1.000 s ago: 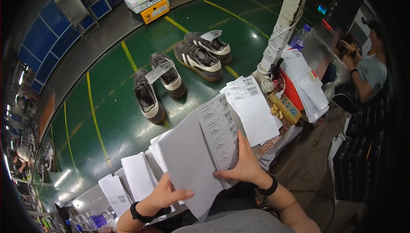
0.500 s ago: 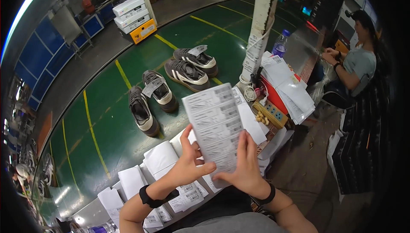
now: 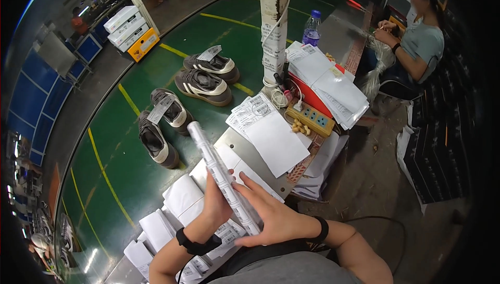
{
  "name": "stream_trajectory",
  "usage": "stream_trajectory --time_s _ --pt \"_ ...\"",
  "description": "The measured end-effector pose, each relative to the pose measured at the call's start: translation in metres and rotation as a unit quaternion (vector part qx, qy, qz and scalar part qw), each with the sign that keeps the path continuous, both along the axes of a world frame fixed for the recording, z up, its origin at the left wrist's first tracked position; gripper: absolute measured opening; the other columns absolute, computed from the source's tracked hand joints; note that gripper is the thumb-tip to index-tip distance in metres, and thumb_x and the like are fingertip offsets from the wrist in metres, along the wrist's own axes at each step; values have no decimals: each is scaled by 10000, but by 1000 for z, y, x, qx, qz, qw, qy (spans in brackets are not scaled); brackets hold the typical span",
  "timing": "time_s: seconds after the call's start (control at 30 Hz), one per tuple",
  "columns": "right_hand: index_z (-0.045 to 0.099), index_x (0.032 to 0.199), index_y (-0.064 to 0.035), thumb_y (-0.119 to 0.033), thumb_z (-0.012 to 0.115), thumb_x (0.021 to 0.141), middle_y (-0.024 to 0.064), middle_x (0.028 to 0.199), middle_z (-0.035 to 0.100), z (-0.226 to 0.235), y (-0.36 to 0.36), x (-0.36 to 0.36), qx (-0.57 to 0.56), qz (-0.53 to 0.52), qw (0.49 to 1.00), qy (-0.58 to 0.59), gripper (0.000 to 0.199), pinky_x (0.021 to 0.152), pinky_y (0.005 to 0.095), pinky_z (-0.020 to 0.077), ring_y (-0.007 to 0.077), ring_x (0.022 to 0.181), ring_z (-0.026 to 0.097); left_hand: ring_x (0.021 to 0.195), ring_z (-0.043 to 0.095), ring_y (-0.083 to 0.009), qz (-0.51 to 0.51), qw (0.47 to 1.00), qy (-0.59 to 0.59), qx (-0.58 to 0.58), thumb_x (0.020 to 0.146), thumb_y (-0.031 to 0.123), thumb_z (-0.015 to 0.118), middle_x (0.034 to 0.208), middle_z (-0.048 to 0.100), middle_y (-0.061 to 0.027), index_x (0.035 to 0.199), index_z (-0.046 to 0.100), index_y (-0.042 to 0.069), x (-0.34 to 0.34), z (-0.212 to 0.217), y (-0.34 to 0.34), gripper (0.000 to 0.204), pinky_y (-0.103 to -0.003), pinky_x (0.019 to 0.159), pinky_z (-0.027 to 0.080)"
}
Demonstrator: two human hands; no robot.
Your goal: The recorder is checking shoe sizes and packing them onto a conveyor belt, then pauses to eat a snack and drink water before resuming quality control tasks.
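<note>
A stack of printed label sheets [image 3: 225, 180] stands nearly edge-on in front of me, tilted with its top to the left. My left hand [image 3: 216, 200] is closed on its left side, with part of the fingers hidden behind the paper. My right hand [image 3: 278, 216] lies against the right side, its fingers stretched out and the thumb spread below near the lower end. Past the stack's top are two dark sneakers, a left one [image 3: 154, 138] and a right one [image 3: 174, 112], with a paper tag lying across them. Another similar pair [image 3: 203, 87] stands farther back.
Folded white papers [image 3: 183, 195] line the near table edge. To the right lie printed papers [image 3: 271, 143], a yellow power strip [image 3: 311, 118], peanuts and a paper pile [image 3: 328, 83]. A post [image 3: 273, 28] rises beside a bottle [image 3: 312, 28]. Another person [image 3: 416, 44] sits at right.
The label stack has turned from facing me to nearly edge-on and moved left and down. My right fingers have spread along it. The view has shifted to the right.
</note>
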State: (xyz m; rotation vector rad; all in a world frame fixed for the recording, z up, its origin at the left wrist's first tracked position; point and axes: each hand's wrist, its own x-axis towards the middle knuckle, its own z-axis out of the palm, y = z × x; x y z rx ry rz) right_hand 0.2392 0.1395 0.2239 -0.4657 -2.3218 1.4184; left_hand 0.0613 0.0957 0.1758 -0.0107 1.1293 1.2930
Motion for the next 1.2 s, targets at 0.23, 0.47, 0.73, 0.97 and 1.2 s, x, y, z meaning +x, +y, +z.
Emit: stream_trajectory --time_s 0.23,0.47,0.73,0.97,1.2 --pt "320 1358 165 9 539 738 341 1274 513 -27 -11 -3 124 -126 983 -52 676 915 429 508 478 1066 596 1066 495 -171 -40 939 342 0 994 578 314 1165 496 -66 1320 405 74 -22 -58 -5 607 -430 899 470" --pt "624 1098 -65 -187 646 849 182 1031 652 -39 24 -3 175 -93 973 -119 278 727 380 549 333 895 660 727 667 -296 -109 876 469 -15 915 363 597 966 638 -166 1224 407 -55 -48 -46 -22 554 -397 601 555" --pt "592 827 -32 -223 655 862 192 787 657 -97 155 56 280 -444 787 -324 204 642 450 544 370 716 668 651 685 -247 -281 611 739 25 808 177 736 899 669 -179 1091 615 -58 -23 67 -25 387 -324 577 527" --pt "592 863 -30 -253 688 833 169 782 668 -134 153 65 317 -442 800 -255 245 627 477 540 397 696 659 604 639 -310 -339 624 665 231 822 249 723 810 634 -148 1119 625 -22 8 85 -14 414 -376 531 512" --pt "682 962 23 -81 709 830 91 748 680 -61 114 75 -110 -411 905 -17 171 524 263 496 142 604 645 723 673 -165 -370 780 455 220 878 171 691 955 683 -130 1210 586 -25 27 82 21 399 -280 668 545"
